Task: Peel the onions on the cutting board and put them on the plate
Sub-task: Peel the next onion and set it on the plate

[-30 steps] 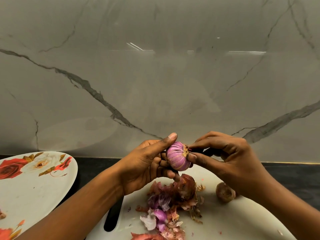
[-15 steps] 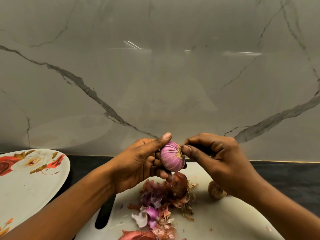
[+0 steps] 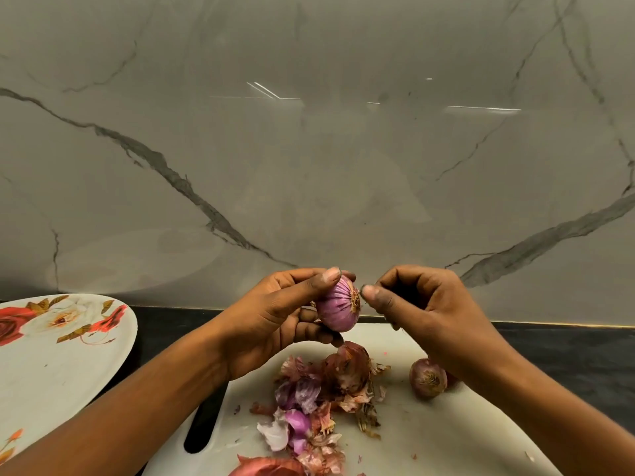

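Right hand (image 3: pixel 422 304), grip pinched closed, shifted up beside onion (image 3: pixel 338 309) root; left hand (image 3: pixel 275 321) clasps it.

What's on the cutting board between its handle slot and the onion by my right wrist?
A pile of onion skins, seen in the head view.

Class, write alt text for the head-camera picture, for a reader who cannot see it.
A person's left hand holds a peeled purple onion above a white cutting board while the right hand, fingers curled, picks at its root end. Loose onion skins and an unpeeled onion lie on the board; a floral plate sits to the left.
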